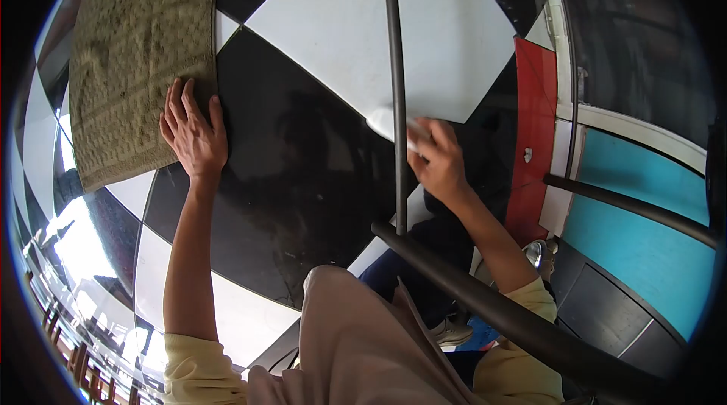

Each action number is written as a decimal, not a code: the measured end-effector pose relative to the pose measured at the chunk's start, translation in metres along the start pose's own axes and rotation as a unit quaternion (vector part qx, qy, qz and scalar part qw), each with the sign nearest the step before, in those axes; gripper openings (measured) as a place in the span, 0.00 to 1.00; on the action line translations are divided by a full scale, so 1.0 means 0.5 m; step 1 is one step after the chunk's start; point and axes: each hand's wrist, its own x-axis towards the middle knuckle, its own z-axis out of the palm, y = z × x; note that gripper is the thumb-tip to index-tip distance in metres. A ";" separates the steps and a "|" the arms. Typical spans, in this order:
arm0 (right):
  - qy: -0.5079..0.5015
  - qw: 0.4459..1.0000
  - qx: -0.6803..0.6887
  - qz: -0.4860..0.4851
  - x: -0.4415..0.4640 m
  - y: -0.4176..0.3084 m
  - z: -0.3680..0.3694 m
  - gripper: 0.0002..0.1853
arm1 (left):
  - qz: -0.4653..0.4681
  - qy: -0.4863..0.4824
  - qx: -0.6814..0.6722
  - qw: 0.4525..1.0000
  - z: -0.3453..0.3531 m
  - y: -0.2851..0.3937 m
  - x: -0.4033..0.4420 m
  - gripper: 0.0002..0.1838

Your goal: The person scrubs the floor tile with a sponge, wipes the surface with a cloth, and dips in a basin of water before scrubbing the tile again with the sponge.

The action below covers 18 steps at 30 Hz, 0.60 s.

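Note:
My left hand (195, 129) lies flat, fingers spread, over the right edge of a brown-green textured mat (144, 49). In my right hand (437, 154) is a white object (385, 123), blurred, with the fingers closed round its near end. It is low over the black and white checkered floor (280, 170), and whether it touches the floor I cannot tell. A dark upright pole (396, 64) crosses in front of the white object and hides part of it.
A thick dark bar (469, 291) runs from the middle to the lower right. At the right are a red panel (532, 132), a turquoise panel (636, 231) and a white frame (621, 126). A shoe (452, 333) shows near the bottom.

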 end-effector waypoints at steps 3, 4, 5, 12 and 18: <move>0.005 0.996 -0.080 0.047 0.007 0.044 -0.030 0.23 | 0.004 0.004 -0.005 1.000 0.002 -0.002 0.000 0.27; 0.041 0.990 -0.102 0.092 0.023 0.066 -0.038 0.24 | 0.005 0.004 -0.006 1.000 0.000 0.000 0.001 0.27; 0.042 0.990 -0.090 0.100 0.018 0.064 -0.042 0.25 | 0.005 0.004 -0.008 1.000 -0.004 0.001 -0.002 0.27; 0.011 0.993 -0.094 0.073 -0.003 0.060 -0.041 0.26 | 0.002 0.002 -0.007 1.000 -0.011 0.011 0.001 0.27; -0.010 0.998 -0.057 0.027 -0.008 0.017 -0.040 0.26 | -0.007 -0.003 -0.003 1.000 -0.011 0.010 0.002 0.27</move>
